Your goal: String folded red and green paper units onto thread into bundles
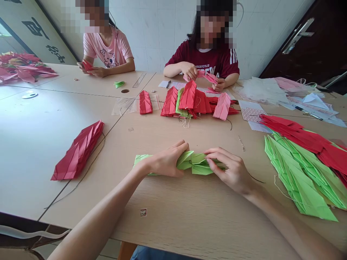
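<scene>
Head view, live: left hand [165, 160] and right hand [230, 169] both on a bright green pleated-paper strip [193, 163], fingers curled and gripping its folds from either side, mid-table on the pale wood table [173, 224], nearer the near edge. Off toward the right edge, a fanned pile of lime-green folded paper [300, 177] beneath crimson folded paper [298, 133]. Toward the left edge, a long red pleated-paper bundle [77, 151] beside a thin dark thread [89, 177]. Along the far side, a row of red and pink pleated-paper bundles [187, 101], then a co-worker's hands [189, 71] gripping pink paper.
</scene>
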A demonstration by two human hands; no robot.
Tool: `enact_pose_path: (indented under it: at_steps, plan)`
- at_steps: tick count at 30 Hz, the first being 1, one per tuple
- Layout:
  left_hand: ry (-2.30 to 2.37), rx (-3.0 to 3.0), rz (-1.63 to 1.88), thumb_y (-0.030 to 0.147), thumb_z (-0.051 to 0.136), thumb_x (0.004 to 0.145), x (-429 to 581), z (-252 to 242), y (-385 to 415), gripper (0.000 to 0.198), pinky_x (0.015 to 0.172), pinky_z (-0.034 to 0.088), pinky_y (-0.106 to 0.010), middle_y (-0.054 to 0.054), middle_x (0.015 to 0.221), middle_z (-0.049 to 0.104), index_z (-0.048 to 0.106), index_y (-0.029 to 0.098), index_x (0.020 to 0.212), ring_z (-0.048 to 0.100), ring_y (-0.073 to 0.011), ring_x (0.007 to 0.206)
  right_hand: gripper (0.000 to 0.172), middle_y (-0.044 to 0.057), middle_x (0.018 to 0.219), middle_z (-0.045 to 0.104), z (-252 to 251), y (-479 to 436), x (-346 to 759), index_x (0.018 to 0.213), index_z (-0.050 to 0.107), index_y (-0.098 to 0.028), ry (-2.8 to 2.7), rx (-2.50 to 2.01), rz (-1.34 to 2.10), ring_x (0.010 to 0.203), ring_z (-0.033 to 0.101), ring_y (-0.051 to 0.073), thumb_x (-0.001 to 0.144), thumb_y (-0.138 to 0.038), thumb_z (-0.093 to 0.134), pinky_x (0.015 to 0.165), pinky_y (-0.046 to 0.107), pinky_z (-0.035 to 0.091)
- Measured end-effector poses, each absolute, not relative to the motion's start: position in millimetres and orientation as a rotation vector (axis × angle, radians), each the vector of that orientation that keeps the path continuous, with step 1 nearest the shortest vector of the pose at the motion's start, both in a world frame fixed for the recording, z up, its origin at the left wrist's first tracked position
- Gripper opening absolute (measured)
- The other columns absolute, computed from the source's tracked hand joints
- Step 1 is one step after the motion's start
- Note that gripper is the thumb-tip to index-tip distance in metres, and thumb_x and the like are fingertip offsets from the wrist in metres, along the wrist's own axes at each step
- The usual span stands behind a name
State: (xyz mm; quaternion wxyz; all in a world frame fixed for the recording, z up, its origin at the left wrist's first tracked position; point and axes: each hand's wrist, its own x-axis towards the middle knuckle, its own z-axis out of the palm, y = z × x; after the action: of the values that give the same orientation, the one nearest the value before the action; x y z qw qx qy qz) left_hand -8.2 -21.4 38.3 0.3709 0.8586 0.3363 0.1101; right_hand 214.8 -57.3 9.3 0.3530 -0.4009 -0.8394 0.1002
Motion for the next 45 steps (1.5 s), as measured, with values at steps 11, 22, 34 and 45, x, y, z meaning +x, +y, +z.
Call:
enact_pose_path:
  at_steps: [11, 22, 34, 45]
  plan:
    - [0.876, 2.185, 0.283, 0.016, 0.058, 0.059, -6, 36, -22, 0.036, 0.059, 0.037, -0.024, -0.001, 0.092, 0.034, 0.029, 0.022, 0.079, 0.038, -0.0112, 0.069, 0.013, 0.008, 0.105, 0.061, 12, -60, 211, 0.092, 0.059, -0.021, -2.263, -1.008, 0.447, 0.094, 0.061, 0.017, 0.087, -0.020, 0.046, 0.081, 0.031, 0.050]
    - [0.865, 2.186, 0.279, 0.022, 0.065, 0.060, -5, 35, -22, 0.045, 0.065, 0.039, -0.025, -0.004, 0.105, 0.037, 0.036, 0.021, 0.094, 0.042, -0.0160, 0.086, 0.010, 0.008, 0.113, 0.056, 14, -58, 211, 0.090, 0.060, -0.022, -2.240, -1.003, 0.666, 0.102, 0.057, 0.018, 0.084, -0.017, 0.053, 0.083, 0.032, 0.050]
    - [0.937, 2.156, 0.256, 0.034, 0.068, 0.062, -4, 35, -23, 0.043, 0.068, 0.037, -0.026, -0.001, 0.096, 0.046, 0.042, 0.021, 0.093, 0.045, -0.0162, 0.083, 0.024, 0.007, 0.118, 0.054, 10, -54, 210, 0.105, 0.054, -0.024, -2.069, -0.979, 0.914, 0.110, 0.053, 0.020, 0.082, -0.026, 0.057, 0.091, 0.037, 0.046]
    - [0.953, 2.186, 0.216, 0.031, 0.069, 0.062, -8, 40, -21, 0.042, 0.065, 0.035, -0.023, 0.000, 0.093, 0.048, 0.044, 0.020, 0.093, 0.044, -0.0151, 0.080, 0.025, 0.004, 0.093, 0.060, 21, -39, 240, 0.101, 0.063, -0.020, -2.352, -1.165, 1.007, 0.067, 0.056, 0.013, 0.084, -0.018, 0.045, 0.058, 0.026, 0.047]
